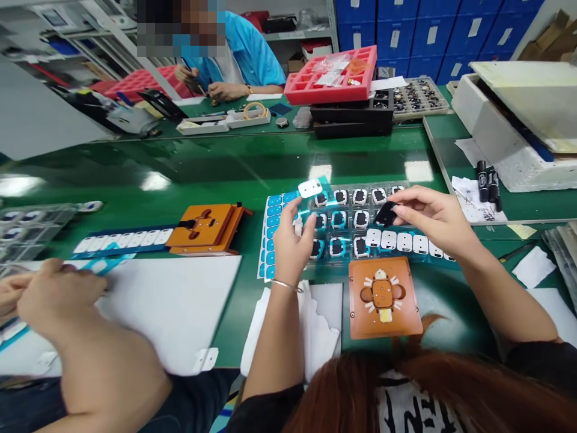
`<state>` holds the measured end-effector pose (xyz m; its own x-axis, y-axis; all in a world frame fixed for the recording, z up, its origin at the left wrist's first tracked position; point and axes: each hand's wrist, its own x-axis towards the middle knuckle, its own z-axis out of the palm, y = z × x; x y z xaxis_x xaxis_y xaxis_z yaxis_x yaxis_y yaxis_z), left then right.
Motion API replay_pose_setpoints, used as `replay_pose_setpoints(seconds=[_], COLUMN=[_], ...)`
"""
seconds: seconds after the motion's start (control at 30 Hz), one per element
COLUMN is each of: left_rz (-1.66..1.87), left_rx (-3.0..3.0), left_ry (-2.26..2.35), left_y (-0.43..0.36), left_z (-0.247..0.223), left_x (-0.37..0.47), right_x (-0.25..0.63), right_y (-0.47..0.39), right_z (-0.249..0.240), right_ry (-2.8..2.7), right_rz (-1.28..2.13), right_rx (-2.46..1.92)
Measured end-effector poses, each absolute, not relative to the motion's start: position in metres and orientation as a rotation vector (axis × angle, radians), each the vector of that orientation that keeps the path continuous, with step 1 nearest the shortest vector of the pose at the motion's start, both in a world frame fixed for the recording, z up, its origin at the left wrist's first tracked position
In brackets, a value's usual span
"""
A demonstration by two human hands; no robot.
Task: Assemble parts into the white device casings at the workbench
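My left hand (292,237) is raised over the left end of a clear tray (349,261), thumb and fingers curved around a blue film with a white piece (310,188) on it. My right hand (428,216) pinches a small black piece (386,214) above the tray's right part. Rows of white-rimmed dark parts (360,219) sit in the tray. A row of white pieces (404,242) lies on a strip along its lower right. Below the tray is an orange square fixture (385,297) with a shaped recess. Blue label sheets (273,228) lie at the left.
White cloths (315,325) lie between my forearms. Another orange fixture (205,227) and a white board (175,300) are left, with a neighbour's hands (58,291). Across the table a person in blue (252,51) works beside red trays (331,75). Black markers (488,180) lie right.
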<state>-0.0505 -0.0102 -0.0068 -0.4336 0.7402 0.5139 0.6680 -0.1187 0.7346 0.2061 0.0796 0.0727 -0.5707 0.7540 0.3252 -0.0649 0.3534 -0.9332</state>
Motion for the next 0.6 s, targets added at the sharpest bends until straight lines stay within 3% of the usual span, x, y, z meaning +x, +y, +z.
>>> replay_pose_setpoints(seconds=[0.17,0.27,0.43,0.6], left_rz=[1.529,1.580,1.570,1.661], left_rx=[1.684,1.733,1.365,1.130], left_ry=[2.172,1.886,1.077,1.066], left_y=[-0.006,-0.011,-0.020,-0.019], left_z=[-0.017,-0.002,0.011,0.006], left_x=[-0.053,-0.031,0.006,0.018], right_x=[0.205,0.203,0.196,0.193], right_y=[0.077,0.073,0.067,0.066], right_z=[0.072,0.071,0.068,0.064], right_ry=[-1.763,-1.768,-2.023,-2.135], right_rz=[1.539,1.558,1.093,0.743], right_rx=[-0.575,-0.554,-0.342,-0.190])
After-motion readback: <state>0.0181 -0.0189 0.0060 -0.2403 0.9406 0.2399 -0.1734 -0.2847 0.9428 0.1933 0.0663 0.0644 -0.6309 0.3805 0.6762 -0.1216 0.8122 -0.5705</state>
